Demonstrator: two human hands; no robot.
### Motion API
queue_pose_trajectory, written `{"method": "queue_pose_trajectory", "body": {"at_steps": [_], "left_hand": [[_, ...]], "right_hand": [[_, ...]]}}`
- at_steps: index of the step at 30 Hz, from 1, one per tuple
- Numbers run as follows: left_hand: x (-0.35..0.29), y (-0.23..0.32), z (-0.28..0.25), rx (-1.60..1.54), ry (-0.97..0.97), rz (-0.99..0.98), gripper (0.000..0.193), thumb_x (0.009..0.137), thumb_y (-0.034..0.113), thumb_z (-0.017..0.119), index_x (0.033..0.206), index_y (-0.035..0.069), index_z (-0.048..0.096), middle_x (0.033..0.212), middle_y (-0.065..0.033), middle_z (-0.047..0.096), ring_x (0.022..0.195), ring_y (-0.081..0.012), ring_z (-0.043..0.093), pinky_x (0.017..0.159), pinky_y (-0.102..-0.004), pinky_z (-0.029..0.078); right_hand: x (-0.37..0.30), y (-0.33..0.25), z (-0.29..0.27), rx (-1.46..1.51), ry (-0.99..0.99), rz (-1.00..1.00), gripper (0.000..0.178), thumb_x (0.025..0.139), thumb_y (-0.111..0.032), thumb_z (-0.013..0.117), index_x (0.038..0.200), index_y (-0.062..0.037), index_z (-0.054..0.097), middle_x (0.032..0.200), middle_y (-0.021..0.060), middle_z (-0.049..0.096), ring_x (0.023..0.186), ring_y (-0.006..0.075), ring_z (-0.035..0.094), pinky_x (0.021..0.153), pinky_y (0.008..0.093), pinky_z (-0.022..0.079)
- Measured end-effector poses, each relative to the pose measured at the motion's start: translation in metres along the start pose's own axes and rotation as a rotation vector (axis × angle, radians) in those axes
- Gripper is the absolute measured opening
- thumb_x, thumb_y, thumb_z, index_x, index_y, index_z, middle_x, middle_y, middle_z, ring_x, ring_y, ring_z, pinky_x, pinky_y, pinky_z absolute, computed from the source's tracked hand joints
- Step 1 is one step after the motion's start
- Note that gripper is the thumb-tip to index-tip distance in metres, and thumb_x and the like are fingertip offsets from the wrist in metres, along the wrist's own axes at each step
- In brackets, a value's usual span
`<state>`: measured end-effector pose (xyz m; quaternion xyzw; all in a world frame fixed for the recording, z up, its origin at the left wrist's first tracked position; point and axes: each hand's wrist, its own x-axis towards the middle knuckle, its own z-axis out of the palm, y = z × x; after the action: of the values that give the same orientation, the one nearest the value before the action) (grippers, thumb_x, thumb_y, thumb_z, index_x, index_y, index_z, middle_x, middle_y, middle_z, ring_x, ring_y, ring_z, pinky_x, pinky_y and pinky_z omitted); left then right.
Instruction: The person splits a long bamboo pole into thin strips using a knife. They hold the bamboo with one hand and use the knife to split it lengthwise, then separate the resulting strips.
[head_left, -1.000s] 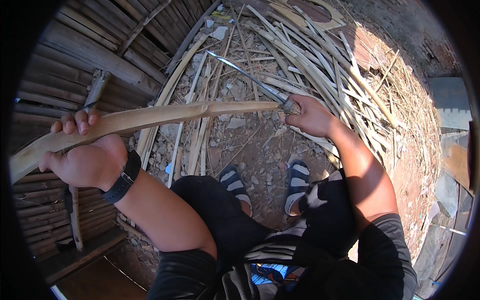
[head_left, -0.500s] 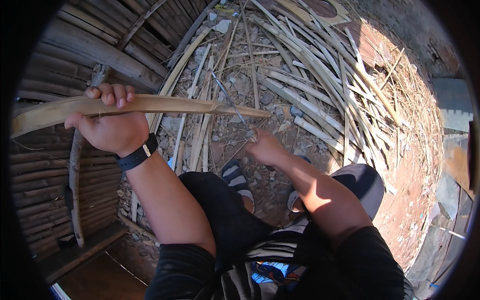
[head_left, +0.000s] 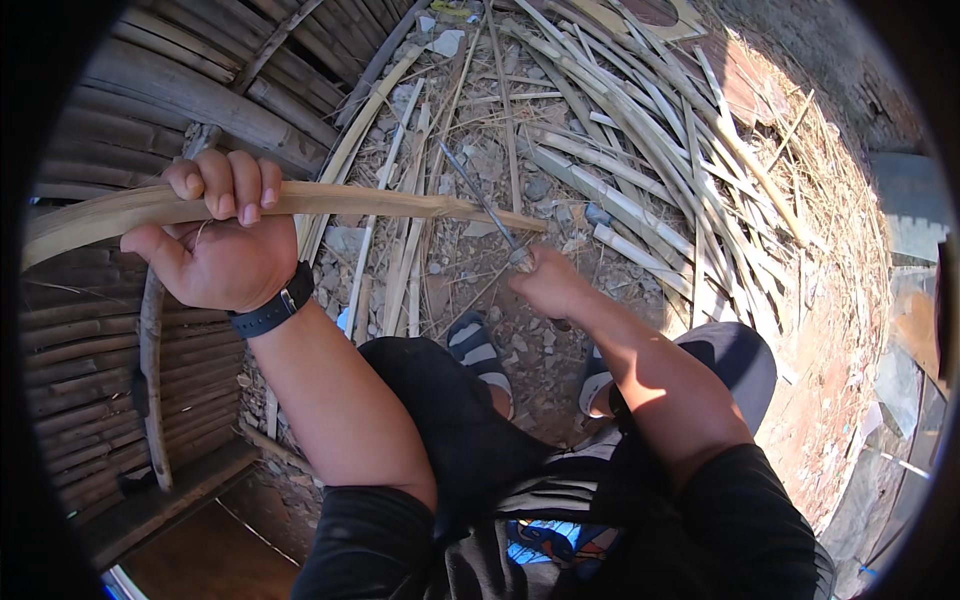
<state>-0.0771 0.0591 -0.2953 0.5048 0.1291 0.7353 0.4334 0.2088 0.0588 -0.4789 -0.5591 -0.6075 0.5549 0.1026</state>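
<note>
My left hand (head_left: 215, 240), with a black band at the wrist, grips a long pale bamboo strip (head_left: 380, 203) held level across the view. Its left end runs out toward the picture's edge and its right end reaches to about mid-frame. My right hand (head_left: 548, 285) is closed around the handle of a long thin knife (head_left: 480, 205). The blade points up and away and crosses the strip near its right end. Below the hands are my knees in dark trousers and my feet in striped sandals (head_left: 478, 345).
Many split bamboo strips (head_left: 640, 140) lie heaped on the dirt ground ahead and to the right. A stack of thick bamboo poles (head_left: 150, 90) fills the left side. Stones and shavings litter the ground by my feet.
My left hand has lifted the strip and drawn it to the right, closer to me. My right hand has pulled back from farther out, and the knife now crosses the strip's right end.
</note>
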Motion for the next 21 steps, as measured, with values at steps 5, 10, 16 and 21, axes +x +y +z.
{"method": "queue_pose_trajectory", "body": {"at_steps": [5, 10, 16, 21], "left_hand": [[0.0, 0.006, -0.005, -0.015, 0.002, -0.021, 0.068, 0.088, 0.076, 0.041, 0.092, 0.011, 0.058, 0.069, -0.0007, 0.05, 0.058, -0.0137, 0.044, 0.06, -0.031, 0.039], [-0.001, 0.001, -0.004, 0.027, 0.106, 0.0, 0.07, 0.086, 0.079, 0.04, 0.094, 0.012, 0.059, 0.07, -0.0009, 0.051, 0.059, -0.0145, 0.045, 0.061, -0.0314, 0.04], [-0.003, 0.003, -0.002, 0.1, 0.244, 0.031, 0.076, 0.084, 0.084, 0.034, 0.094, 0.012, 0.057, 0.074, -0.0019, 0.052, 0.063, -0.0158, 0.046, 0.065, -0.0332, 0.04], [0.0, -0.007, 0.013, 0.125, 0.279, 0.04, 0.076, 0.087, 0.082, 0.024, 0.091, 0.011, 0.052, 0.075, -0.0041, 0.049, 0.064, -0.0168, 0.044, 0.066, -0.033, 0.039]], "right_hand": [[-0.024, -0.05, -0.016, 0.101, -0.234, -0.236, 0.038, 0.081, -0.016, 0.065, 0.113, 0.0023, 0.057, 0.063, 0.0077, 0.06, 0.047, 0.0148, 0.056, 0.046, 0.0305, 0.043], [-0.006, -0.01, 0.013, 0.129, -0.006, 0.064, 0.044, 0.078, -0.021, 0.065, 0.11, 0.0075, 0.057, 0.08, 0.0229, 0.065, 0.072, 0.0326, 0.068, 0.069, 0.0434, 0.052], [-0.019, -0.025, 0.035, 0.017, 0.087, -0.373, 0.048, 0.08, -0.02, 0.067, 0.115, 0.0108, 0.054, 0.066, 0.0155, 0.064, 0.056, 0.0244, 0.062, 0.057, 0.0399, 0.049], [0.01, 0.019, 0.042, 0.142, 0.074, -0.294, 0.052, 0.08, -0.021, 0.068, 0.119, 0.0106, 0.053, 0.074, 0.0181, 0.065, 0.065, 0.0259, 0.064, 0.064, 0.0383, 0.051]]}}
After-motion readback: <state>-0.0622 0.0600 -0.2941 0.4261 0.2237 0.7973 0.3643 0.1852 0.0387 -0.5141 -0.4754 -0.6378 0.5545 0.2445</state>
